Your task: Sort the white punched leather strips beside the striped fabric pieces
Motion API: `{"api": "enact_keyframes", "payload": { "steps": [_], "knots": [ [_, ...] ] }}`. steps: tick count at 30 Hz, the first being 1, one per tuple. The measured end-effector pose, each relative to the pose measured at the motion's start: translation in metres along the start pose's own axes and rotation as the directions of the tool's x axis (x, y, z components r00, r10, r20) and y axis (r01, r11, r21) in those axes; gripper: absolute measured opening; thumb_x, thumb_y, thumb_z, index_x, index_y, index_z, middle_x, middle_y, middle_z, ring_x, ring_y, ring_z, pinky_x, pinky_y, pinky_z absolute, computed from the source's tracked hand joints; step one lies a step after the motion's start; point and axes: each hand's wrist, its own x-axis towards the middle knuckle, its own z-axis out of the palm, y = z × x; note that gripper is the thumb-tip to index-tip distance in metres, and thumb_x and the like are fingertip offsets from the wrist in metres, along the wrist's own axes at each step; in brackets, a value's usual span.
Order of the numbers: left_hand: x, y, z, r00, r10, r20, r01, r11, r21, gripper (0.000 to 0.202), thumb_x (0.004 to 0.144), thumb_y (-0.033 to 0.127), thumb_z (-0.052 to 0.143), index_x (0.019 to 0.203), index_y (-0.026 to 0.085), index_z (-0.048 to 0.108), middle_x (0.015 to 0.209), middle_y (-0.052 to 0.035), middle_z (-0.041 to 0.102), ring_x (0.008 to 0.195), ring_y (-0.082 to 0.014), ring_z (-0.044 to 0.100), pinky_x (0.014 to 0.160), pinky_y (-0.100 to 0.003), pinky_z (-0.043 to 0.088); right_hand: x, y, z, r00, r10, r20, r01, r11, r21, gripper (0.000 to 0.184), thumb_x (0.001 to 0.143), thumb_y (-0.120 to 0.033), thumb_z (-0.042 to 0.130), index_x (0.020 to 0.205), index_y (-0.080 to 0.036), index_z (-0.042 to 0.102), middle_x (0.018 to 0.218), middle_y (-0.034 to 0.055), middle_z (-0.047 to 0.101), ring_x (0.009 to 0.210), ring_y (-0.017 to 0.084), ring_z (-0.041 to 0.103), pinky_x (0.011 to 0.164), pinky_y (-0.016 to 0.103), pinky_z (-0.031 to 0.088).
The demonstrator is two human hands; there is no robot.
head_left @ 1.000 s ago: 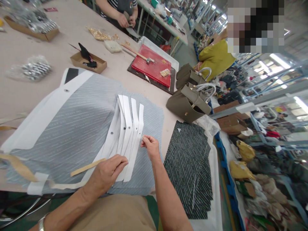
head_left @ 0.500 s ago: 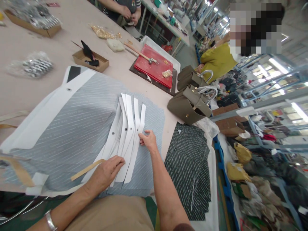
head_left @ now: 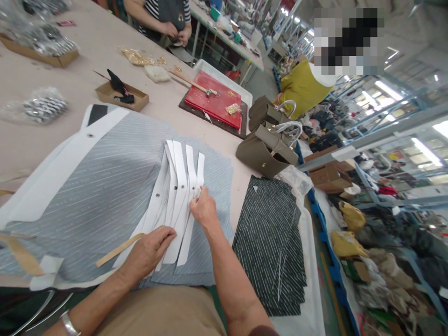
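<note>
The fingers of the right hand point(head_left: 204, 208) are curled nearly together at the right edge of a fan of long, bent white strips with metal snaps point(head_left: 179, 170), and those of the left hand point(head_left: 152, 248) are bunched over its lower part; whether either grips a strip I cannot tell. The fan lies on grey sheets with pale lines point(head_left: 217, 186), a flat tan strip point(head_left: 117, 251) at its lower left, black white-striped sheets point(head_left: 266, 242) to its right, and a red slab point(head_left: 199, 103) beyond it on the counter point(head_left: 100, 35).

Pale table point(head_left: 91, 30) with striped sheets point(head_left: 112, 163), small cardboard box point(head_left: 115, 100)
</note>
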Motion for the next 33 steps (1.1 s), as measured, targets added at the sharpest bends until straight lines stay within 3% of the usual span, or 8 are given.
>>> {"api": "enact_keyframes", "payload": {
  "steps": [9,14,18,23,27,29,31,33],
  "knots": [
    [-0.003,-0.004,0.003,0.999,-0.034,-0.025,0.033,0.999,-0.018,0.029,0.092,0.046,0.048,0.088,0.025,0.067,0.083,0.0012,0.074,0.075,-0.0176,0.069,0.069,-0.024,0.050,-0.012,0.057,-0.036,0.980,0.027,-0.195,0.017,0.976,0.219,0.046,0.076,-0.017,0.045,0.118,-0.011,0.065,0.069,0.0017,0.066,0.066,0.019,0.063,0.074,0.030,0.050],
    [-0.004,-0.007,0.001,0.996,-0.088,0.012,0.088,0.996,-0.013,0.036,0.087,0.057,0.052,0.085,0.027,0.071,0.082,0.0021,0.076,0.076,-0.0195,0.071,0.068,-0.024,0.051,-0.036,0.137,-0.094,0.946,0.110,-0.304,-0.005,0.945,0.326,0.045,0.076,-0.029,0.047,0.111,-0.010,0.070,0.058,-0.0034,0.058,0.053,0.014,0.051,0.060,0.025,0.044],
    [-0.004,0.008,0.002,1.000,-0.007,-0.013,0.007,1.000,-0.018,0.039,0.086,0.062,0.051,0.080,0.028,0.071,0.072,0.0044,0.073,0.064,-0.0174,0.068,0.059,-0.023,0.049,-0.066,0.215,-0.143,0.902,0.272,-0.336,-0.141,0.920,0.367,0.052,0.075,-0.035,0.051,0.116,-0.009,0.068,0.055,-0.0045,0.055,0.049,0.014,0.047,0.054,0.025,0.042],
    [-0.002,0.042,0.007,0.981,0.173,-0.084,-0.175,0.984,-0.015,0.041,0.092,0.058,0.049,0.076,0.025,0.066,0.068,0.0031,0.068,0.062,-0.0150,0.063,0.060,-0.024,0.046,-0.099,0.281,-0.179,0.798,0.403,-0.448,-0.359,0.915,0.185,0.042,0.078,-0.034,0.048,0.102,-0.013,0.074,0.079,0.0079,0.072,0.078,0.023,0.066,0.076,0.035,0.051],
    [-0.002,0.058,0.008,0.938,0.331,-0.104,-0.322,0.942,0.094,0.042,0.098,0.050,0.046,0.071,0.021,0.059,0.066,0.0009,0.061,0.066,-0.0155,0.057,0.066,-0.027,0.042,-0.109,0.258,-0.169,0.730,0.351,-0.587,-0.352,0.929,0.117,0.044,0.083,-0.032,0.045,0.109,-0.008,0.071,0.108,0.0195,0.071,0.105,0.029,0.064,0.097,0.043,0.045],
    [-0.002,0.061,0.008,0.916,0.391,-0.093,-0.375,0.915,0.152,0.041,0.099,0.047,0.045,0.071,0.020,0.056,0.067,0.0006,0.059,0.067,-0.0154,0.055,0.066,-0.027,0.040,-0.112,0.213,-0.153,0.814,0.249,-0.525,-0.170,0.966,0.194,0.040,0.085,-0.036,0.050,0.109,-0.011,0.071,0.107,0.0169,0.072,0.100,0.027,0.066,0.092,0.041,0.049],
    [-0.002,0.062,0.006,0.898,0.433,-0.073,-0.413,0.890,0.194,0.039,0.101,0.043,0.045,0.071,0.019,0.054,0.068,0.0003,0.058,0.067,-0.0151,0.054,0.065,-0.027,0.039,-0.116,0.157,-0.135,0.947,0.019,-0.322,0.095,0.938,0.334,0.030,0.088,-0.035,0.055,0.105,-0.017,0.071,0.100,0.0105,0.074,0.090,0.022,0.069,0.082,0.034,0.054],
    [-0.002,0.062,0.005,0.885,0.461,-0.060,-0.437,0.869,0.232,0.037,0.101,0.041,0.045,0.072,0.019,0.053,0.069,0.0001,0.057,0.067,-0.0149,0.053,0.063,-0.026,0.038,-0.120,0.102,-0.118,0.940,-0.296,-0.170,0.340,0.863,0.374,0.022,0.088,-0.029,0.060,0.105,-0.020,0.071,0.098,0.0065,0.073,0.085,0.018,0.067,0.079,0.030,0.053]
  ]
}}
